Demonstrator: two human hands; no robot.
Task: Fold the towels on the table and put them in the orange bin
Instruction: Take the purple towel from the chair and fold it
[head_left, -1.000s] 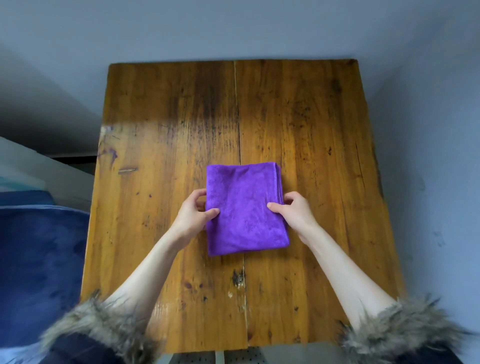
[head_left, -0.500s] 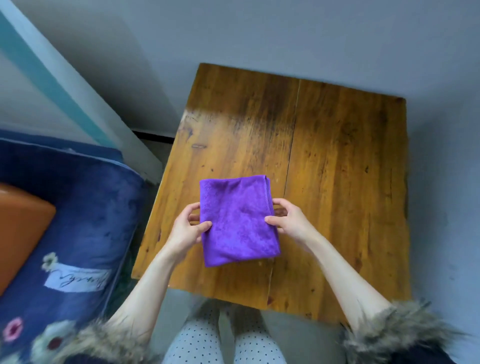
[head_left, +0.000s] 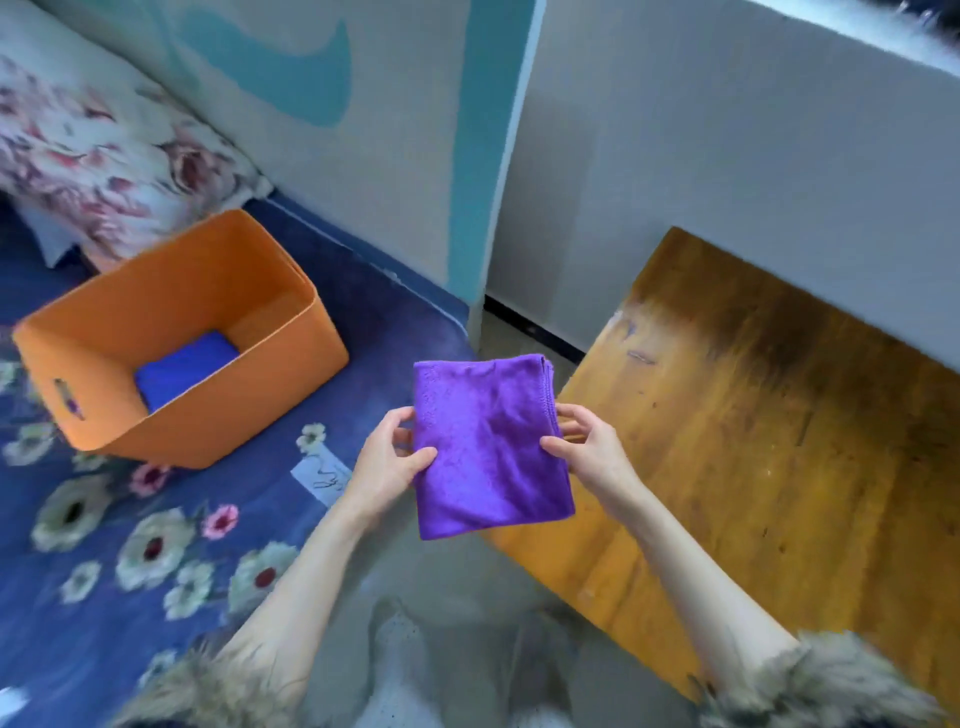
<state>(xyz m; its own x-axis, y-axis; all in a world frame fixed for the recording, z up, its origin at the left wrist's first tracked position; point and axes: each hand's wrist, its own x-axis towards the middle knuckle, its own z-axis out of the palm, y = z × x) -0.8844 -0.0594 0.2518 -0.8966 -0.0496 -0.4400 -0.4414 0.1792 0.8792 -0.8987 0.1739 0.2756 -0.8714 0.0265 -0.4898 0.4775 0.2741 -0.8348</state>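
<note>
Purple folded towel (head_left: 488, 447) is hanging past the table's (head_left: 779, 441) left edge. Left hand (head_left: 387, 467) and right hand (head_left: 592, 452) are pinching its sides, fingers closed on the cloth. Orange bin (head_left: 249, 400) is holding a blue towel (head_left: 187, 366).

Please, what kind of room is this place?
Probably a bedroom at home: a floral pillow lies on a blue flowered blanket, apparently a bed, beside a worn wooden table. The orange bin stands on the blanket.
</note>
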